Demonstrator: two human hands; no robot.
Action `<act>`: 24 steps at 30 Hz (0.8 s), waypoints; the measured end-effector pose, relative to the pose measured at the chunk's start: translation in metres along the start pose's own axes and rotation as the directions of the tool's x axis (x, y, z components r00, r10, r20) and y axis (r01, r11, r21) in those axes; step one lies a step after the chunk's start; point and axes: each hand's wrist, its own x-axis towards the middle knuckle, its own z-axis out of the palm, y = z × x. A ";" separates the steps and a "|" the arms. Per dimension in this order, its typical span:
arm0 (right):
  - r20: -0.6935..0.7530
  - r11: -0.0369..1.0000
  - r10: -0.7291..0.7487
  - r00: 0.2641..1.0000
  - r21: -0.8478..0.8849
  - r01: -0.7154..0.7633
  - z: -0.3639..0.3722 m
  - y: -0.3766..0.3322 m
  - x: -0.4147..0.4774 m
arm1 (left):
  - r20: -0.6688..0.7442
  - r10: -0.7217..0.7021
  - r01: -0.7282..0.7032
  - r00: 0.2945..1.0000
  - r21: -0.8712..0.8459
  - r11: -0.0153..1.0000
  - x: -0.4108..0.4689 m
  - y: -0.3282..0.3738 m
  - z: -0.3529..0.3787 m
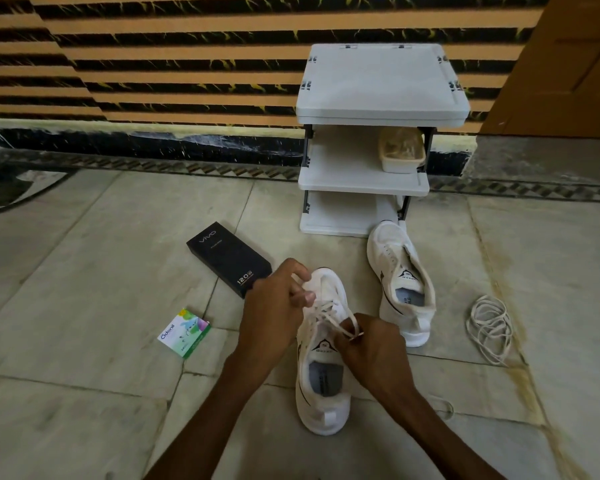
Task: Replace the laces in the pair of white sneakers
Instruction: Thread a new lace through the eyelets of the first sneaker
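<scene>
Both hands work at the near sneaker (321, 414) on the marble floor (84, 375). The left hand (274, 303), fingers curled, pinches the lace (326, 311) by the forward eyelets, and the right hand (371, 348) pinches a lace tip just above the tongue. The shoe sits directly ahead of the person, between the forearms. Its long axis runs near to far, heel toward the person and toe toward the white shelf rack (381, 81). The right hand is nearer the collar and the left nearer the toe, so the next pull on the lace likely runs along that axis. The second sneaker (400, 271) stands just beyond and to the right, pointing the same way, its toe near the rack's base; whether it carries a lace cannot be told. A loose coiled lace (489, 327) lies farther right, well apart from both hands. A black Vivo box (229, 258) and a green Odonil box (184, 332) lie to the left.
</scene>
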 end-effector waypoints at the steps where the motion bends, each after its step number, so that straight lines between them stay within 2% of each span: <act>1: 0.022 1.000 0.010 1.000 0.012 -0.011 -0.003 0.001 0.003 | 0.022 0.012 -0.013 1.000 0.017 1.000 -0.002 -0.002 0.005; 6: 0.219 0.952 0.172 0.961 0.213 -0.219 -0.009 0.009 0.013 | 0.155 0.026 -0.040 0.988 0.089 0.995 -0.006 -0.004 0.028; 11: 0.405 0.721 0.263 0.876 0.520 -0.457 -0.017 0.009 0.012 | 0.233 0.054 -0.112 0.971 0.247 0.962 -0.010 -0.005 0.046; 14: 0.439 0.669 0.267 0.858 0.556 -0.493 -0.020 0.009 0.010 | 0.240 0.068 -0.141 0.968 0.298 0.944 -0.008 -0.005 0.053; 24: 0.440 0.645 0.290 0.850 0.567 -0.513 -0.020 0.008 0.011 | 0.207 0.060 -0.126 0.976 0.321 0.939 -0.010 -0.006 0.064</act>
